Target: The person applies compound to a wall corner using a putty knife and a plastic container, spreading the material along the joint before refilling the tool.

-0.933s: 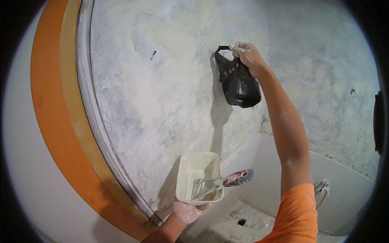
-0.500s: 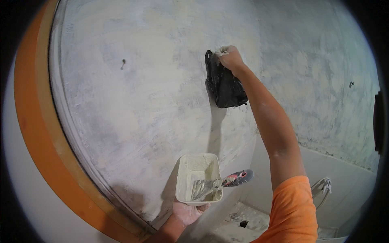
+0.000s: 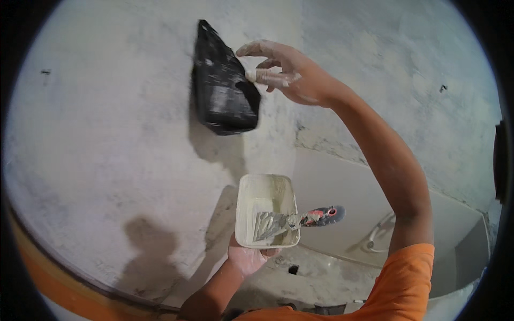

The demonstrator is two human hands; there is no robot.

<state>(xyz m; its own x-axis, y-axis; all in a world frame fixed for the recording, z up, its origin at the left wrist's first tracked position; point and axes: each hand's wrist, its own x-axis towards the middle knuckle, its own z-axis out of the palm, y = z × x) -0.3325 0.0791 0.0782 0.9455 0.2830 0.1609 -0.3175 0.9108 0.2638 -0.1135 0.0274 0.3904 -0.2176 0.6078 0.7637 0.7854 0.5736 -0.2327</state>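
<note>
A cream plastic tub (image 3: 240, 214), its inside smeared with pale filler, rests in my left hand (image 3: 249, 260), which grips it from below. Across the tub lies a putty knife (image 3: 321, 215), its coated blade inside and its dark grey and red handle sticking out over the right rim. Up against the plastered wall is a black plastic bag (image 3: 219, 91), slightly blurred. Just right of the bag is my right hand (image 3: 289, 72), open, fingers apart and dusted with filler. Its thumb tip overlaps the bag's edge; whether they touch I cannot tell.
The patchy wall (image 3: 134, 139) meets a second wall at a corner on the right. Below that runs a smooth pale panel (image 3: 342, 187), with a white looped hose (image 3: 377, 235) by it. A dusty ledge with a dark hole (image 3: 293, 269) lies underneath. An orange border (image 3: 69, 286) is at lower left.
My view has swung right. My right hand, closed on the bag's top before, has opened and stands to its right. The tub stays in my left hand with the knife across it.
</note>
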